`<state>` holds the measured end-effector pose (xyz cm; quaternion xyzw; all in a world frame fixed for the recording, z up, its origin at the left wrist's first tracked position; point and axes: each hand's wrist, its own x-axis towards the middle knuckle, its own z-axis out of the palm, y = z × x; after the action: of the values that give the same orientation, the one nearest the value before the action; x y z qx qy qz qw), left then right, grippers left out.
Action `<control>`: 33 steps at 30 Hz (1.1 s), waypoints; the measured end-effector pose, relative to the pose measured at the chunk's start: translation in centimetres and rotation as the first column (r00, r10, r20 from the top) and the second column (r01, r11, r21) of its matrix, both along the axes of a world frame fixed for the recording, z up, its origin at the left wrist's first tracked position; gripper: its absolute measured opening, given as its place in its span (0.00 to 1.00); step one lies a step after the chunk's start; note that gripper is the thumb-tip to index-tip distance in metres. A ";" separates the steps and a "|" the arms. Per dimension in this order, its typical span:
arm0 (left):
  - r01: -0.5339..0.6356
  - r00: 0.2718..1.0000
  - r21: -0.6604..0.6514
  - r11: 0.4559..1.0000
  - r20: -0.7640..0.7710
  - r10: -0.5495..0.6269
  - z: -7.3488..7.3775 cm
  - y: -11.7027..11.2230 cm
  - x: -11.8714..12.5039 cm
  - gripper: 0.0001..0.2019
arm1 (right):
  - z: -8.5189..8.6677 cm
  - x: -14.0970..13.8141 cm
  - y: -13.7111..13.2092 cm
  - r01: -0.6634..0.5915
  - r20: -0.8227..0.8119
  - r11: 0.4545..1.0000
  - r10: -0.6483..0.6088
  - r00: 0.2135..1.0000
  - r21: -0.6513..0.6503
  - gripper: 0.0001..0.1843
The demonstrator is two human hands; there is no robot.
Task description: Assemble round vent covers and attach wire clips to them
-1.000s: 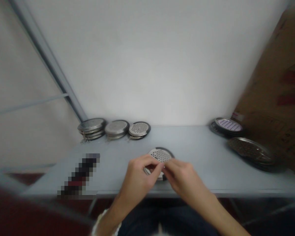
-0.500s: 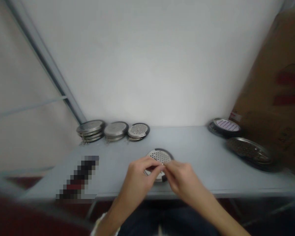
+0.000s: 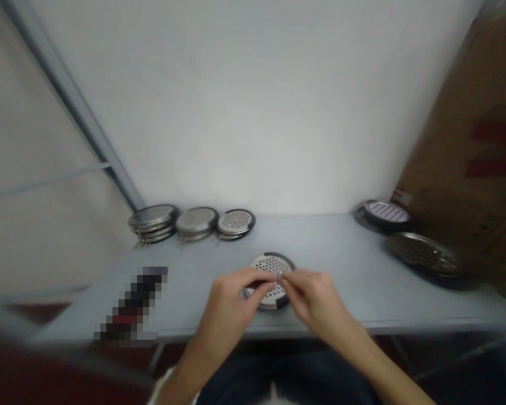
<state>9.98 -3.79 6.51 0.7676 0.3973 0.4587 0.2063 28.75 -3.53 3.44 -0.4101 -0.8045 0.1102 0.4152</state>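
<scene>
A round perforated metal plate (image 3: 265, 297) with black sections on its rim, much like a grater disc, lies on the table below my hands. My left hand (image 3: 240, 289) is closed in a pinch over its left part. Facing it, my right hand (image 3: 310, 292) pinches over the right part, and the fingertips of both hands nearly meet above the plate. A tiny shiny bit shows between the fingertips, too small to name. The fingers cover part of the plate's middle.
Along the back left stand stacks of similar round metal plates: a left stack (image 3: 154, 216), a middle one (image 3: 197, 219) and a right one (image 3: 236, 221). Back right are a striped round piece (image 3: 388, 212), a tray of small parts (image 3: 424, 253) and a cardboard box (image 3: 459, 191). A blurred-out dark object (image 3: 132, 301) lies left.
My fingertips have shifted slightly apart, and more of the plate's lower part shows between my hands. The whole view has moved a little. Both hands remain pinched above the plate.
</scene>
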 end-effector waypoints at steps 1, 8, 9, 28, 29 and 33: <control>0.024 1.000 0.010 1.000 -0.003 -0.024 0.0 -0.1 0.1 0.05 | 0.0 0.0 0.0 -0.001 -0.003 1.000 0.001 1.000 -0.001 0.15; 0.030 0.999 0.056 0.998 -0.019 -0.029 0.1 0.0 0.5 0.07 | -0.1 0.0 -0.1 0.011 -0.001 1.000 -0.011 1.000 0.015 0.15; 0.022 1.000 0.056 0.998 -0.020 -0.021 0.1 0.0 0.6 0.08 | -0.1 0.0 -0.1 0.014 0.002 1.000 -0.014 1.000 0.020 0.14; -0.052 0.992 0.092 0.994 0.119 0.041 0.1 0.2 0.9 0.04 | 0.6 0.0 -0.5 -0.023 0.034 0.999 0.022 0.999 0.023 0.14; -0.057 0.991 0.067 0.996 0.123 0.048 0.1 0.3 0.8 0.03 | 0.7 0.0 -0.5 -0.037 0.064 0.999 0.036 0.997 0.009 0.14; -0.087 0.993 -0.003 0.996 0.074 0.087 0.0 0.6 0.6 0.06 | 0.8 -0.2 -0.6 -0.040 0.184 0.999 0.046 0.982 -0.036 0.13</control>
<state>10.55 -3.16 6.54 0.7320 0.4225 0.4955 0.2005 28.60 -4.17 4.24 -0.4077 -0.8463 0.0935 0.3298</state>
